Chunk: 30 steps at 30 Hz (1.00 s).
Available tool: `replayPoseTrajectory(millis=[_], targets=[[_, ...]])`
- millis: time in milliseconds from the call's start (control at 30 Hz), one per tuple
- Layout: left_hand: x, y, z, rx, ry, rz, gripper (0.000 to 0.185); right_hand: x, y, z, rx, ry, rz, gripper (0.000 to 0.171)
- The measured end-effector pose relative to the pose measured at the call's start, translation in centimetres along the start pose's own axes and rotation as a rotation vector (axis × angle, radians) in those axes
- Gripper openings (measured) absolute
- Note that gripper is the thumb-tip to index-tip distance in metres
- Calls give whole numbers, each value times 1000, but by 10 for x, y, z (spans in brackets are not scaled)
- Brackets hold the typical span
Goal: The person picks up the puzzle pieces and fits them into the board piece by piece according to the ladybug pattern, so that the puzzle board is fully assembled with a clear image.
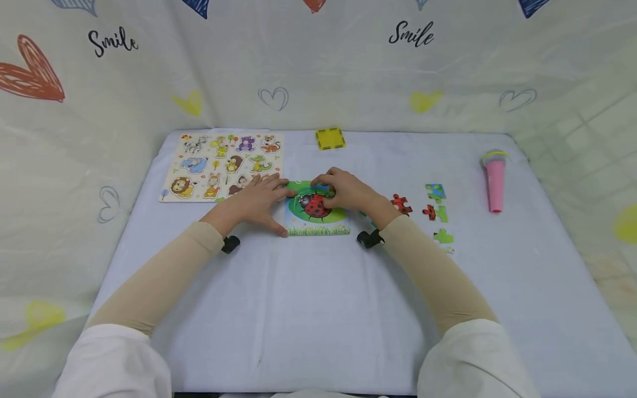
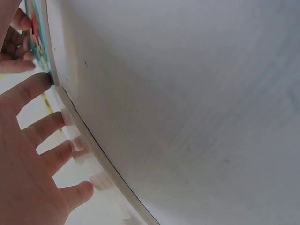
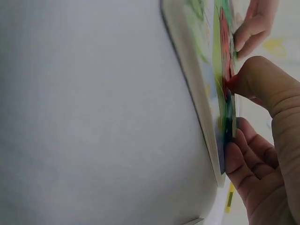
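Landmark: square cardboard ladybird jigsaw board, green and blue with a red ladybird, flat on the pale blue tablecloth.
Left hand: fingers straight and spread, pressing flat on the board's left edge, grasping nothing.
Right hand: over the board's upper right part, thumb and fingertips pinching a green-blue jigsaw piece at its surface.
Loose pieces: red and green cardboard jigsaw pieces, right of the board, apart from it.
Animal puzzle: cream wooden animal peg puzzle, behind and left of the board.
Yellow square frame: behind the board.
Pink toy microphone: far right of the board.
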<state>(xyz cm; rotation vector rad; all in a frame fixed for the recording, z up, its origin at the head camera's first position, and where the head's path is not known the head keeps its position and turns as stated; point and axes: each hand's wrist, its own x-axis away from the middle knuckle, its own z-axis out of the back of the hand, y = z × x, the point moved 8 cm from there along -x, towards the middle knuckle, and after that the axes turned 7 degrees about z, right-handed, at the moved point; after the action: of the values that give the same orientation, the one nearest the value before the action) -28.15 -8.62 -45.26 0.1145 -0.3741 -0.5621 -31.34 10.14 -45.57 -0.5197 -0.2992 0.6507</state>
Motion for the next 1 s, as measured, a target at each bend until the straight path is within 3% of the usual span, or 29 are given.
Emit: replayPoseTrajectory(millis=[433, 767, 1000], targets=[[2, -1, 0, 0, -4, -9, 110, -6, -12, -3, 30, -52, 51, 42], [4, 1, 3, -14, 5, -10, 110, -12, -29, 2, 224, -98, 138, 37], [2, 5, 3, -78, 27, -67, 113, -15, -31, -2, 236, -145, 130, 39]])
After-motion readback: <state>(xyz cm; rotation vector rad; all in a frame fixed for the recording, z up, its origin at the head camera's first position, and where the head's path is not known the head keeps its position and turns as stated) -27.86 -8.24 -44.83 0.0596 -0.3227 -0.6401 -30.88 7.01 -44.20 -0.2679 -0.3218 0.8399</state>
